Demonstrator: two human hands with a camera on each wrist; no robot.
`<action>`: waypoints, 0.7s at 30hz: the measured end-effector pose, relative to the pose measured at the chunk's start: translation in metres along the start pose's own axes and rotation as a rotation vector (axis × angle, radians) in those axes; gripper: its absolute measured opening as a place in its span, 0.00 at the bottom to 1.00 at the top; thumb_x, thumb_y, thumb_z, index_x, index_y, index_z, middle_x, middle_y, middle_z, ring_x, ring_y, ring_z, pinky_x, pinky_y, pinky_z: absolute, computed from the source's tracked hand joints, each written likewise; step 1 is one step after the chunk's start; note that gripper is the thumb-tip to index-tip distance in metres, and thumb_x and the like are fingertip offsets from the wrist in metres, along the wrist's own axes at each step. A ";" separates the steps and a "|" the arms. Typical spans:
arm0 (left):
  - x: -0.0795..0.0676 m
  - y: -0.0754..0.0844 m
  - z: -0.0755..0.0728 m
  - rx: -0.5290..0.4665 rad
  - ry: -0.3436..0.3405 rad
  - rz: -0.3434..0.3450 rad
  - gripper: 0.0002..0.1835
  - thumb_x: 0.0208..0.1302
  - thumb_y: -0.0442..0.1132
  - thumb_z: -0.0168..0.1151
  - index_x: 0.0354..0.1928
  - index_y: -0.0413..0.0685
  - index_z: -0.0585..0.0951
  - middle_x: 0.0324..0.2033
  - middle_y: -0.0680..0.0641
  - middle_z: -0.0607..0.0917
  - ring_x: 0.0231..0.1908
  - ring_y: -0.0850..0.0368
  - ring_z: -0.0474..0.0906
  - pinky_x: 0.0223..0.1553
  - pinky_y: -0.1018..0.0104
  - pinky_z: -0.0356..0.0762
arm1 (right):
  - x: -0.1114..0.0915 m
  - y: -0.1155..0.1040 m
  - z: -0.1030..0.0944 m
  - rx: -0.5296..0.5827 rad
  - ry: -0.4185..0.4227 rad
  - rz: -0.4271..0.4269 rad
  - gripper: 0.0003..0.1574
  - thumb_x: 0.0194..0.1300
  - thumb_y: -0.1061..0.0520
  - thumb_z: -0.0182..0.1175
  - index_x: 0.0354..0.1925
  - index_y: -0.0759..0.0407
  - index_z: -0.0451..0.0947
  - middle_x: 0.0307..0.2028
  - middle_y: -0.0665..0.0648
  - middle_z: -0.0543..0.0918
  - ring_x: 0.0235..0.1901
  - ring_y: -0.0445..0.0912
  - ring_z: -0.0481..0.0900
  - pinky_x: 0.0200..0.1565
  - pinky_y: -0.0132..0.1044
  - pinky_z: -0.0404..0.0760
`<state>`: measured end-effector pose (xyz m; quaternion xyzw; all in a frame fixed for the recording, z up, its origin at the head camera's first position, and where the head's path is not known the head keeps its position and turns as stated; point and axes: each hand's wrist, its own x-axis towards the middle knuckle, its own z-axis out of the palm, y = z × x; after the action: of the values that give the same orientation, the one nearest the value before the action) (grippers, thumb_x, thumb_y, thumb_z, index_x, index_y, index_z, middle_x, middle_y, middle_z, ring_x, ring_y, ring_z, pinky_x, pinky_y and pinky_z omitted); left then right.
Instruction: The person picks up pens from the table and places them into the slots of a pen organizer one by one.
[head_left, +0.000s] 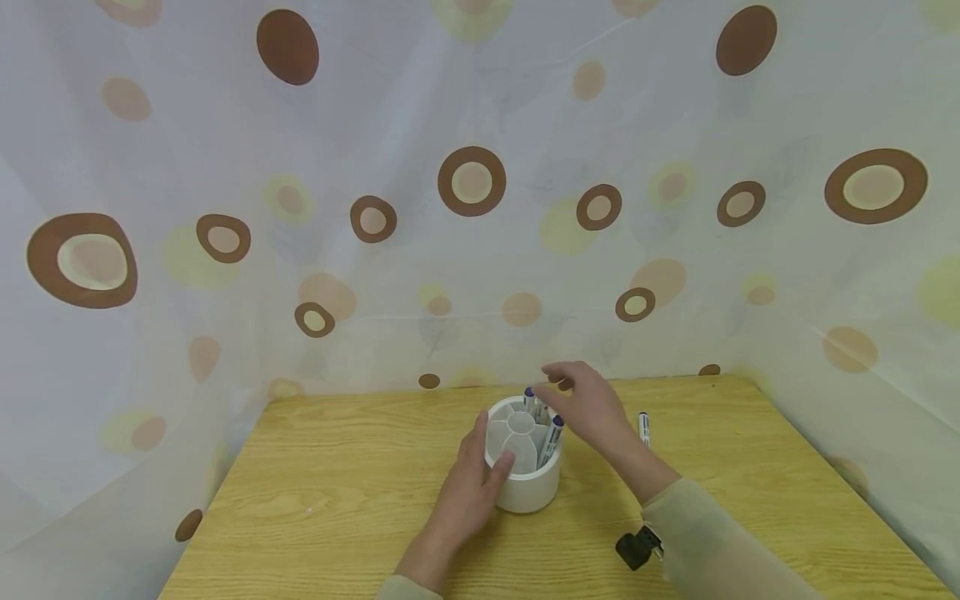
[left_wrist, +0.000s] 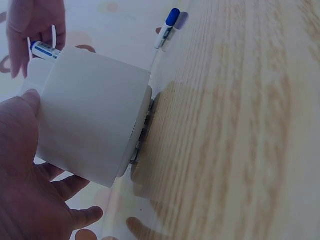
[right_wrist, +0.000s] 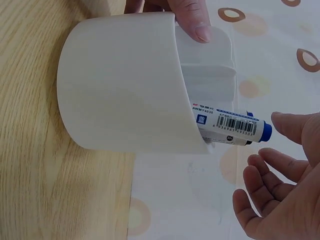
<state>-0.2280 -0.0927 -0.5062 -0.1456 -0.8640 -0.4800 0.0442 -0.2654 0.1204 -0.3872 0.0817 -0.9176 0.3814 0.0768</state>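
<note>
A round white pen holder (head_left: 534,493) with several compartments around a central ring stands on the table. My left hand (head_left: 467,492) grips its left side, thumb over the rim and fingers along the outer wall. In the right part of the holder, a white marker with a blue cap (head_left: 552,442) leans outward. Behind it, another blue-capped marker (head_left: 529,400) stands in a compartment. My right hand (head_left: 592,408) hovers just above these markers; in the right wrist view its fingers (right_wrist: 260,187) are loosely bent with nothing between them, apart from the nearest marker cap (right_wrist: 267,132).
A loose marker (head_left: 644,427) lies on the wooden table (head_left: 337,500) to the right, partly behind my right forearm. A black device (head_left: 636,548) is at the right sleeve. Spotted cloth (head_left: 480,275) hangs behind the table and on both sides.
</note>
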 end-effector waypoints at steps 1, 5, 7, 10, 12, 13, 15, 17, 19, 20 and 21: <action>0.000 0.000 0.000 0.000 0.000 -0.001 0.46 0.87 0.64 0.48 0.91 0.47 0.47 0.85 0.34 0.59 0.80 0.31 0.63 0.78 0.30 0.62 | 0.000 0.001 -0.001 -0.001 -0.001 0.006 0.34 0.81 0.44 0.67 0.73 0.62 0.79 0.64 0.65 0.84 0.65 0.62 0.80 0.63 0.62 0.83; 0.000 0.000 0.000 -0.007 0.002 -0.007 0.46 0.87 0.64 0.48 0.91 0.49 0.47 0.84 0.34 0.59 0.79 0.31 0.64 0.77 0.30 0.62 | -0.002 0.003 -0.005 -0.011 -0.008 0.020 0.37 0.83 0.42 0.63 0.77 0.62 0.75 0.67 0.65 0.83 0.68 0.63 0.79 0.67 0.64 0.80; 0.000 0.000 0.000 -0.009 0.006 -0.007 0.45 0.87 0.64 0.49 0.91 0.50 0.46 0.84 0.33 0.61 0.78 0.31 0.66 0.76 0.29 0.64 | -0.003 0.005 -0.007 -0.019 -0.007 0.017 0.38 0.85 0.41 0.61 0.78 0.63 0.73 0.68 0.66 0.83 0.69 0.64 0.79 0.68 0.65 0.78; 0.001 0.000 0.001 -0.014 0.007 -0.016 0.45 0.87 0.64 0.49 0.91 0.55 0.45 0.82 0.34 0.63 0.77 0.32 0.69 0.76 0.29 0.66 | -0.004 0.007 -0.010 -0.024 0.003 0.018 0.39 0.85 0.41 0.60 0.79 0.63 0.71 0.70 0.67 0.81 0.71 0.64 0.78 0.70 0.67 0.76; 0.001 0.000 0.001 -0.016 0.008 -0.018 0.44 0.87 0.64 0.49 0.91 0.56 0.45 0.82 0.34 0.64 0.77 0.33 0.69 0.76 0.29 0.66 | -0.005 0.009 -0.013 -0.030 0.010 0.024 0.40 0.86 0.40 0.59 0.81 0.63 0.69 0.71 0.67 0.80 0.72 0.65 0.76 0.71 0.68 0.74; 0.001 0.000 0.001 -0.018 0.008 -0.018 0.44 0.87 0.64 0.49 0.91 0.56 0.45 0.81 0.34 0.64 0.77 0.33 0.69 0.76 0.29 0.65 | -0.005 0.011 -0.014 -0.034 0.015 0.027 0.41 0.86 0.39 0.58 0.81 0.63 0.68 0.72 0.67 0.80 0.72 0.65 0.76 0.72 0.68 0.73; 0.001 0.000 0.001 -0.016 0.007 -0.023 0.45 0.87 0.64 0.49 0.91 0.55 0.45 0.82 0.34 0.63 0.77 0.33 0.68 0.76 0.30 0.64 | -0.007 0.014 -0.016 -0.042 0.024 0.035 0.42 0.86 0.37 0.57 0.82 0.62 0.67 0.73 0.67 0.79 0.73 0.66 0.75 0.72 0.69 0.72; 0.001 0.000 0.001 -0.014 0.007 -0.027 0.45 0.87 0.64 0.49 0.91 0.55 0.45 0.82 0.34 0.63 0.78 0.33 0.67 0.76 0.29 0.64 | -0.008 0.019 -0.018 -0.053 0.031 0.038 0.44 0.86 0.36 0.56 0.83 0.62 0.66 0.74 0.68 0.78 0.73 0.67 0.74 0.72 0.70 0.71; 0.001 0.000 0.001 -0.012 0.007 -0.029 0.44 0.87 0.63 0.50 0.91 0.55 0.45 0.82 0.34 0.63 0.78 0.32 0.67 0.76 0.29 0.64 | -0.010 0.023 -0.019 -0.063 0.036 0.039 0.45 0.86 0.36 0.56 0.83 0.62 0.64 0.74 0.68 0.77 0.74 0.68 0.73 0.72 0.71 0.70; 0.001 0.000 0.001 -0.012 0.006 -0.035 0.44 0.87 0.64 0.50 0.91 0.55 0.45 0.82 0.34 0.63 0.78 0.33 0.67 0.76 0.29 0.64 | -0.011 0.024 -0.021 -0.067 0.035 0.042 0.45 0.86 0.36 0.56 0.84 0.63 0.64 0.75 0.69 0.76 0.74 0.68 0.72 0.73 0.71 0.70; 0.001 0.001 0.001 -0.012 0.005 -0.039 0.44 0.87 0.64 0.50 0.91 0.56 0.45 0.82 0.35 0.64 0.78 0.33 0.67 0.76 0.29 0.64 | -0.012 0.025 -0.021 -0.072 0.033 0.046 0.45 0.86 0.36 0.56 0.84 0.63 0.63 0.76 0.69 0.75 0.75 0.69 0.71 0.73 0.71 0.69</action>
<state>-0.2288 -0.0913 -0.5061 -0.1278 -0.8636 -0.4864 0.0360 -0.2575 0.1541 -0.3917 0.0516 -0.9310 0.3509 0.0861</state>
